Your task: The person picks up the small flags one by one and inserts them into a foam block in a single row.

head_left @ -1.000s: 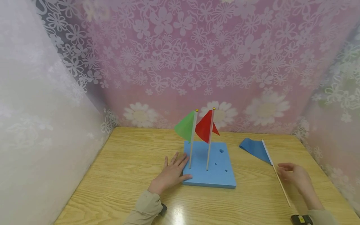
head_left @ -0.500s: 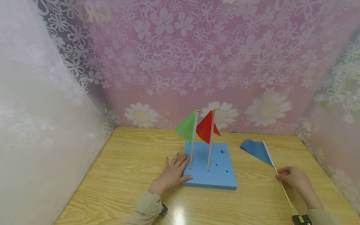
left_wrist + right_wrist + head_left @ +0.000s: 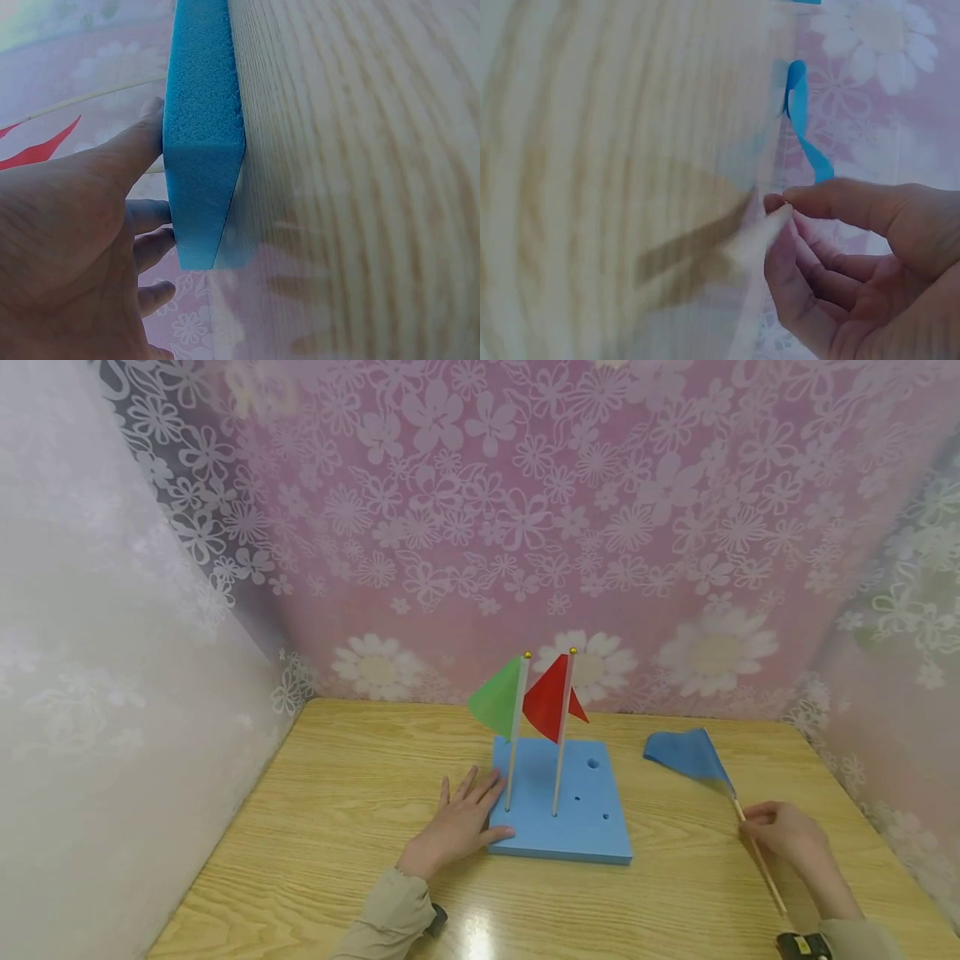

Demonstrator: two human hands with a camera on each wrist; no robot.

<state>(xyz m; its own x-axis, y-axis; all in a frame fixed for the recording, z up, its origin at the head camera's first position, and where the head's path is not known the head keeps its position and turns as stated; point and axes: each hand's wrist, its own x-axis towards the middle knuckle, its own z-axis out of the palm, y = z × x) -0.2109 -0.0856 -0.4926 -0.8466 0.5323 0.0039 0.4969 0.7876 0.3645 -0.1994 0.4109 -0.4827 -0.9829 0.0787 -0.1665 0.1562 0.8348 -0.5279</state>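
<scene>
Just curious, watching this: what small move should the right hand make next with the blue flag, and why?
Probably lift the blue flag upright. The right hand pinches its stick low, the cloth end just off the table. The foam block, held by the left hand, has free holes beside the green flag and red flag.

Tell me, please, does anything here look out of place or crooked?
Only the blue flag: it is not standing in the foam block like the green flag and red flag. The right hand pinches its stick.
</scene>
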